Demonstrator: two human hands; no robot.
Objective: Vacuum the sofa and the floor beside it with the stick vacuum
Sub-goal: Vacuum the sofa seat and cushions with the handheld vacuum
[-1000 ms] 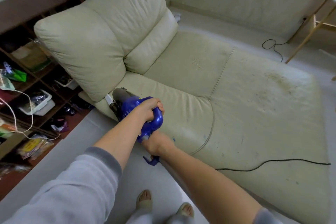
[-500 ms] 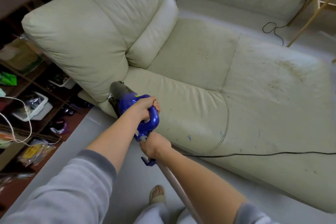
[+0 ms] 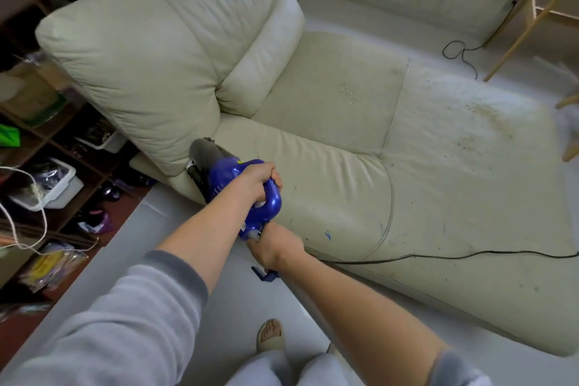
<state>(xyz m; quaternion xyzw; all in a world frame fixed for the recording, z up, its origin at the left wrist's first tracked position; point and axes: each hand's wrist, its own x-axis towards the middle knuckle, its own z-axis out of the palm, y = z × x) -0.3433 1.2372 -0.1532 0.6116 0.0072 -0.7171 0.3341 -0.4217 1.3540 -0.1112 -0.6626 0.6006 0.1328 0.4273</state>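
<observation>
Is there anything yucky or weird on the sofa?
Yes. Brownish crumbs and dark specks are scattered over the sofa seat toward its far right end, with a smaller patch near the middle. A small blue mark sits on the front cushion edge, and a black cord trails across the seat.

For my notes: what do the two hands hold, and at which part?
Both hold the blue stick vacuum: left hand grips its loop handle, right hand grips just below the body.

L hand [image 3: 258, 180] grips blue vac [image 3: 232, 178] handle; R hand [image 3: 275, 247] holds below, by sofa [image 3: 344, 141].
</observation>
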